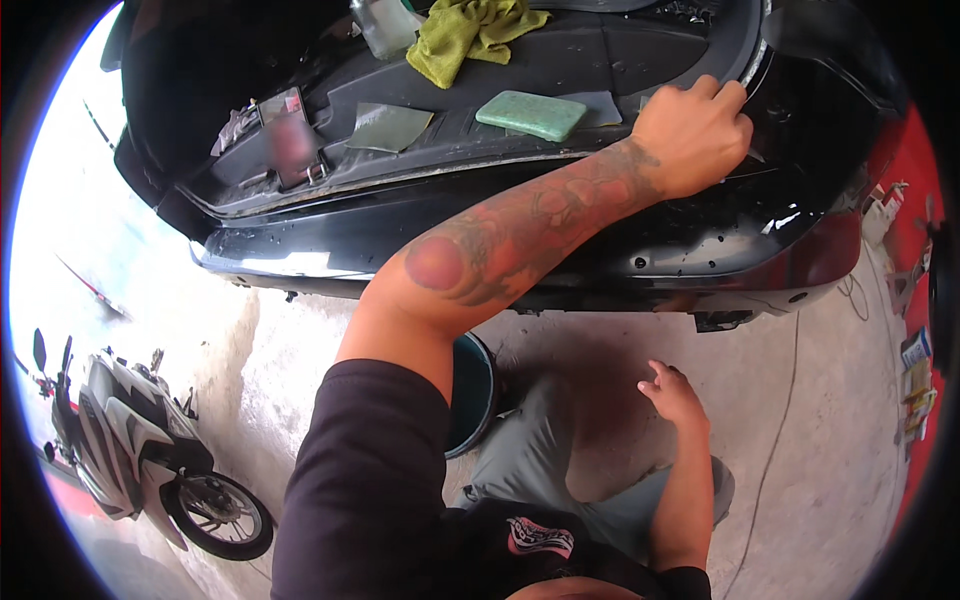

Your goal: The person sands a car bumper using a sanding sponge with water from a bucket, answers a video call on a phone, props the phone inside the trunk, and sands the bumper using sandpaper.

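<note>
My left hand [693, 137] is closed, knuckles up, at the right side of the black car's open trunk sill [450, 185]; what its fingers hold, if anything, is hidden. Just left of it lies a green, bar-shaped block [531, 116], resting partly over a grey sheet [602, 108]. Another grey-green sheet [390, 127] lies farther left on the sill. My right hand [672, 393] hangs low over my leg, below the bumper, with its fingers apart and nothing in it.
A yellow-green cloth [468, 38] and a clear bottle [385, 28] lie deeper in the trunk. At the sill's left is a phone-like dark item [290, 140]. A dark bucket [472, 392] stands under my left arm. A motorcycle [150, 450] is parked left; a cable [775, 450] crosses the floor.
</note>
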The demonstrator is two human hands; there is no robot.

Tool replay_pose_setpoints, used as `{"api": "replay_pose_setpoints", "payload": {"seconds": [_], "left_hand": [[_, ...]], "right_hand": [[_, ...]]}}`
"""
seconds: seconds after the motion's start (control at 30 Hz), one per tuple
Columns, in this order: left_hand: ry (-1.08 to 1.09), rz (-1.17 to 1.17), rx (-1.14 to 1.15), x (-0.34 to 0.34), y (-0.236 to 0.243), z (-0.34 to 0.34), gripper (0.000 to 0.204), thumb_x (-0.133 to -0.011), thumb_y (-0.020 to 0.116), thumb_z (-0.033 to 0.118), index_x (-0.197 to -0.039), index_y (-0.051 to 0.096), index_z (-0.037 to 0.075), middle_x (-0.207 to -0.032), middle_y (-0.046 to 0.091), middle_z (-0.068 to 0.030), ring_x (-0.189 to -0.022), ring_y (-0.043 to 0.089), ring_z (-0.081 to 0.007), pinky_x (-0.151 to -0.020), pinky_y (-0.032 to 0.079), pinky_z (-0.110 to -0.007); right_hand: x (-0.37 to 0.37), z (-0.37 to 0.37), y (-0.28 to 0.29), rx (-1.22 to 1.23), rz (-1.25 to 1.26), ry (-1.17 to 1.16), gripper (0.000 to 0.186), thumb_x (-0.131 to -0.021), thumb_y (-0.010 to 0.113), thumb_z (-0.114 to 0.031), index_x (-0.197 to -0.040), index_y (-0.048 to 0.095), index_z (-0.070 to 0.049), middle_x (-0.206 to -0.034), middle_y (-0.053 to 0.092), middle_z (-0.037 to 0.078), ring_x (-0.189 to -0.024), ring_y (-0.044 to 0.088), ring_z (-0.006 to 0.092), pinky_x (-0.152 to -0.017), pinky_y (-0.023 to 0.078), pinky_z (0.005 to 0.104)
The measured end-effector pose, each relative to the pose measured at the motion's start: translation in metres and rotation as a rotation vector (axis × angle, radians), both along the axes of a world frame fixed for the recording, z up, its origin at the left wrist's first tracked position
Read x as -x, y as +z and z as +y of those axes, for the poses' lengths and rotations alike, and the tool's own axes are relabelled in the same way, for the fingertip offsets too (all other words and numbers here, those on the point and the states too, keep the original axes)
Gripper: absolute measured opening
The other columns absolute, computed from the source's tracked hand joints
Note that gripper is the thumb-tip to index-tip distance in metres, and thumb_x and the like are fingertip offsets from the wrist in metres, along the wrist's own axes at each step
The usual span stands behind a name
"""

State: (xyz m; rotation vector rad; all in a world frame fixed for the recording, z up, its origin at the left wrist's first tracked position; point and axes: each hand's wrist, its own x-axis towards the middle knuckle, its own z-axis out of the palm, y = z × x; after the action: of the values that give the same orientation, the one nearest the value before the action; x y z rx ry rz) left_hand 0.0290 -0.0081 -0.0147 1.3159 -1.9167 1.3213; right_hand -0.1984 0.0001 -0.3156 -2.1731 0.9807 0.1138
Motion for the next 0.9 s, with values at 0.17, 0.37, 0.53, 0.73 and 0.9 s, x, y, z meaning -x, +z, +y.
{"api": "replay_pose_setpoints", "payload": {"seconds": [0.17, 0.37, 0.53, 0.73, 0.9], "left_hand": [[-0.018, 0.017, 0.047, 0.002, 0.014, -0.006, 0.011, -0.069, 0.072, 0.014, -0.074, 0.066, 0.007, -0.089, 0.057, -0.0072, -0.081, 0.062, -0.024, -0.055, 0.055, -0.036], [-0.021, 0.008, 0.009, -0.003, -0.007, -0.002, 0.01, -0.071, 0.07, 0.014, -0.078, 0.065, 0.008, -0.088, 0.055, -0.0069, -0.08, 0.063, -0.024, -0.055, 0.055, -0.036], [0.026, -0.025, 0.09, 0.006, 0.008, -0.01, 0.013, -0.072, 0.071, 0.013, -0.081, 0.064, 0.007, -0.088, 0.054, -0.0068, -0.077, 0.063, -0.0231, -0.054, 0.056, -0.035], [0.092, 0.03, -0.069, 0.001, -0.003, 0.009, 0.02, -0.068, 0.074, 0.013, -0.084, 0.064, 0.006, -0.089, 0.056, -0.0082, -0.079, 0.066, -0.0244, -0.055, 0.057, -0.037], [0.098, 0.036, -0.02, 0.01, 0.013, 0.001, 0.023, -0.067, 0.077, 0.013, -0.085, 0.064, 0.005, -0.093, 0.058, -0.009, -0.079, 0.067, -0.0258, -0.056, 0.057, -0.039]], "right_hand": [[-0.004, -0.001, -0.005, -0.001, 0.003, -0.003, 0.059, -0.094, 0.064, -0.036, -0.143, 0.049, -0.006, -0.137, 0.057, 0.022, -0.13, 0.052, 0.0369, -0.107, 0.043, 0.0444], [-0.001, 0.0, -0.001, 0.031, 0.005, 0.016, 0.06, -0.093, 0.065, -0.035, -0.143, 0.049, -0.006, -0.136, 0.058, 0.022, -0.128, 0.053, 0.0371, -0.107, 0.044, 0.0442], [-0.008, -0.003, -0.006, 0.017, -0.017, 0.021, 0.059, -0.093, 0.066, -0.035, -0.142, 0.05, -0.007, -0.135, 0.058, 0.022, -0.127, 0.054, 0.0372, -0.106, 0.045, 0.045], [-0.006, -0.002, -0.003, 0.018, 0.01, 0.015, 0.059, -0.093, 0.065, -0.036, -0.143, 0.05, -0.007, -0.138, 0.056, 0.022, -0.129, 0.053, 0.0371, -0.107, 0.044, 0.0446], [-0.011, -0.001, -0.004, -0.012, 0.001, 0.034, 0.059, -0.094, 0.065, -0.036, -0.143, 0.049, -0.008, -0.139, 0.056, 0.021, -0.129, 0.053, 0.0364, -0.107, 0.044, 0.0443]]}}
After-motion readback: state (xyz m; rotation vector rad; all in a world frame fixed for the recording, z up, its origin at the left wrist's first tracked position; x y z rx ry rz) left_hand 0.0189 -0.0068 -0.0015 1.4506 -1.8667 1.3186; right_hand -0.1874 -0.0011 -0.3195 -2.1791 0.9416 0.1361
